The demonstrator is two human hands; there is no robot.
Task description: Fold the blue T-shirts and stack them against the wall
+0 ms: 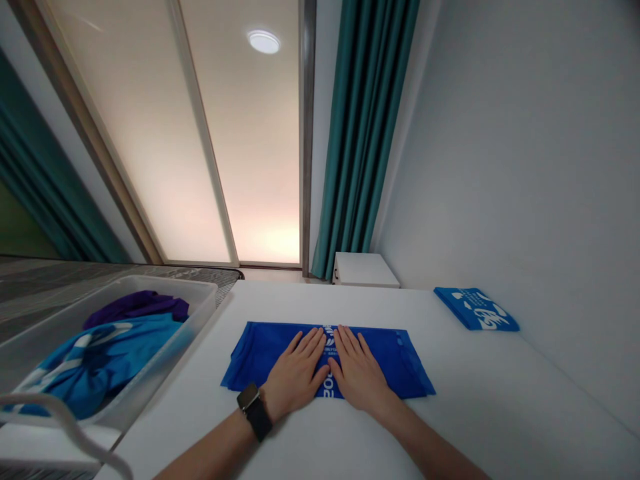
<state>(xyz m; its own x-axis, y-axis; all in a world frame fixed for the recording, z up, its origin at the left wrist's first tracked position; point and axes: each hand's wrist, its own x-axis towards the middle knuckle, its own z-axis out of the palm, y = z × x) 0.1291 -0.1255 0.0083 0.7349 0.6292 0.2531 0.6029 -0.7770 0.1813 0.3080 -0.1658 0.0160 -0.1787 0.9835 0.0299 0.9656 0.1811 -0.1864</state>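
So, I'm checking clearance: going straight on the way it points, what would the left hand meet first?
Probably the right hand, beside it on the folded blue cloth: the left hand angles inward, though the gap is unclear.

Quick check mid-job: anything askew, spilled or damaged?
Nothing looks spilled or damaged. The layers of the blue cloth under the left hand and right hand seem slightly uneven at the ends. Clothes in the bin are heaped, unlike the folded bundle.

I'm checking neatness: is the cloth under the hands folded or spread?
Folded: the blue cloth forms a strip, layered edges showing at both ends.
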